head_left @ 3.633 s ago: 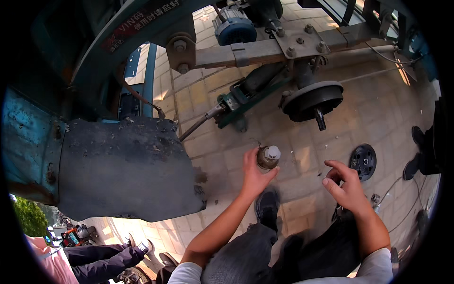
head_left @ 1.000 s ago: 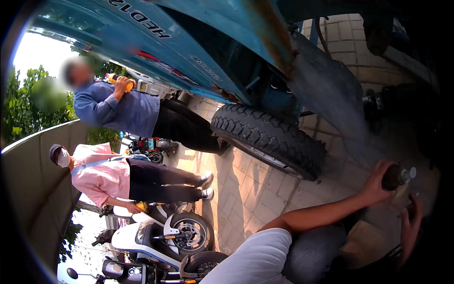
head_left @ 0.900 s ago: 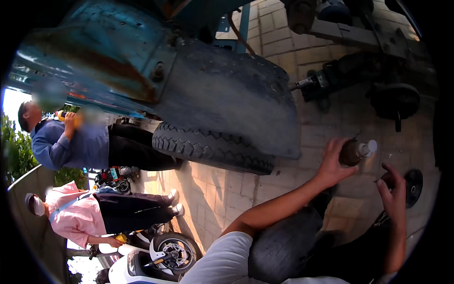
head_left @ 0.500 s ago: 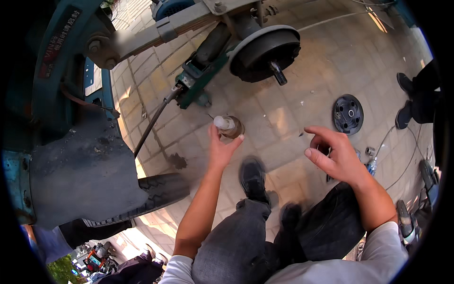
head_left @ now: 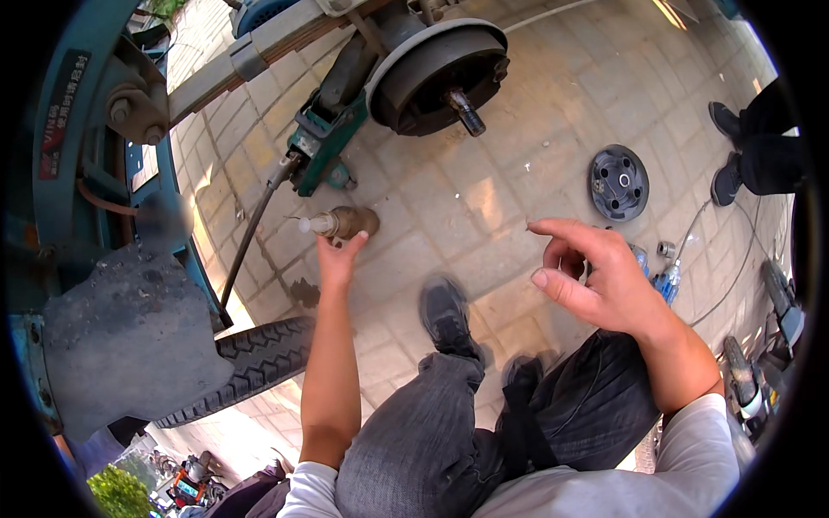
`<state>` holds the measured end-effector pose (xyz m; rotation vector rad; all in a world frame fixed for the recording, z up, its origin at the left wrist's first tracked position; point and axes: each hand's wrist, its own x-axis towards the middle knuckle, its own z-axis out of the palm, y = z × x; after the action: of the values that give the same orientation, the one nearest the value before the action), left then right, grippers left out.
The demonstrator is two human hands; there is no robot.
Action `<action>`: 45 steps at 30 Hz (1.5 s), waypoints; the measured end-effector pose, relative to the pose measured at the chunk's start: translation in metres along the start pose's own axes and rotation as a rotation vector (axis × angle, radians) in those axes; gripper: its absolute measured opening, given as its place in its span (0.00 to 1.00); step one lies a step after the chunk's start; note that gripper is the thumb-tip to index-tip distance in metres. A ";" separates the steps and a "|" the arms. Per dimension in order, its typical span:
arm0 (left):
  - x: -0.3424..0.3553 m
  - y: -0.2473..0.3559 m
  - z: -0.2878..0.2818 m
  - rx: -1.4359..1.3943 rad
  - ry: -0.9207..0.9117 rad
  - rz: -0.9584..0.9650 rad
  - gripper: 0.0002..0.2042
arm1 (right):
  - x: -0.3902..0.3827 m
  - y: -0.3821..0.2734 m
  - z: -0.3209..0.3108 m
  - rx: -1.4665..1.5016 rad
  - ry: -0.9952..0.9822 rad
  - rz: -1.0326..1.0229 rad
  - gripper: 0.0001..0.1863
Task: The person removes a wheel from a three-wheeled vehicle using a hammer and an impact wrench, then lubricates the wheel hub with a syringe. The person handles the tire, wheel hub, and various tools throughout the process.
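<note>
Gripping a dirty brown bottle [head_left: 344, 224] with pale nozzle pointing 9 o'clock, left hand [head_left: 337, 256] fingers wrapped; right hand [head_left: 596, 276] half-curled, empty, at 3 o'clock.

A bare brake drum [head_left: 436, 73] with its threaded axle stub [head_left: 466, 112] hung over the brick paving [head_left: 518, 186]; a green jack [head_left: 319, 151] stood beneath the axle, a black hub disc [head_left: 619, 182] lay well apart, and a tyre [head_left: 255, 367] sat under the grey mudguard [head_left: 129, 337]
</note>
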<state>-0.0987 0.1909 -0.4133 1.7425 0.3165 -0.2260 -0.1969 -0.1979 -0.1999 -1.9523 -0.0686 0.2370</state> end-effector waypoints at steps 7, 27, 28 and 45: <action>-0.003 -0.006 -0.018 0.017 -0.018 -0.076 0.40 | 0.006 0.003 -0.001 -0.010 -0.001 0.033 0.24; -0.017 0.007 -0.015 0.094 0.081 0.003 0.30 | 0.013 0.003 0.002 -0.040 -0.090 0.045 0.25; -0.016 0.006 -0.017 0.095 0.085 -0.006 0.31 | 0.013 0.004 0.001 -0.044 -0.094 0.047 0.25; -0.020 -0.011 -0.025 0.064 0.102 -0.036 0.47 | 0.007 0.011 0.000 -0.113 -0.091 -0.017 0.25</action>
<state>-0.1217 0.2158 -0.4122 1.8161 0.4188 -0.1749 -0.1910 -0.2012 -0.2104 -2.0523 -0.1609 0.3168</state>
